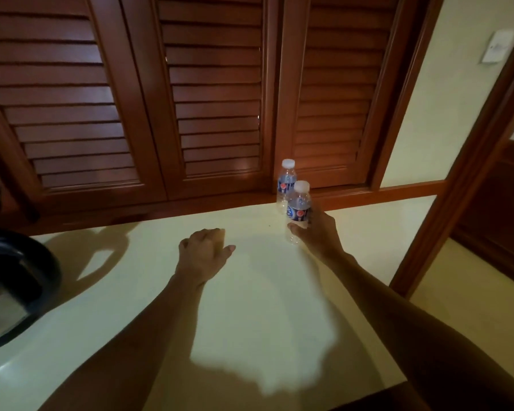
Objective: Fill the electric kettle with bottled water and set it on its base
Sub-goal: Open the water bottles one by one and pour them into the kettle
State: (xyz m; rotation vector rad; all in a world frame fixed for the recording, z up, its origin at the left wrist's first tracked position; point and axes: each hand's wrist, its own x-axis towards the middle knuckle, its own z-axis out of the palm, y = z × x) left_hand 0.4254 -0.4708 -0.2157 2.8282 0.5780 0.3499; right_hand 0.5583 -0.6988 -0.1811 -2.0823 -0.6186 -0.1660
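Two small clear water bottles with white caps and blue labels stand near the back of a pale counter (250,307). My right hand (316,234) grips the nearer bottle (298,209) round its lower half, thumb in front. The second bottle (286,180) stands just behind it, untouched. My left hand (204,250) hovers over the counter's middle with fingers loosely curled, holding nothing. At the far left edge sits the electric kettle (15,280), black-rimmed with a shiny metal body, only partly in view. I cannot make out its base.
Brown louvred wooden shutters (214,99) rise directly behind the counter. A wooden door frame (457,173) runs down the right side, with a pale wall and a light switch (496,47) beyond. The counter's right edge drops off near the frame.
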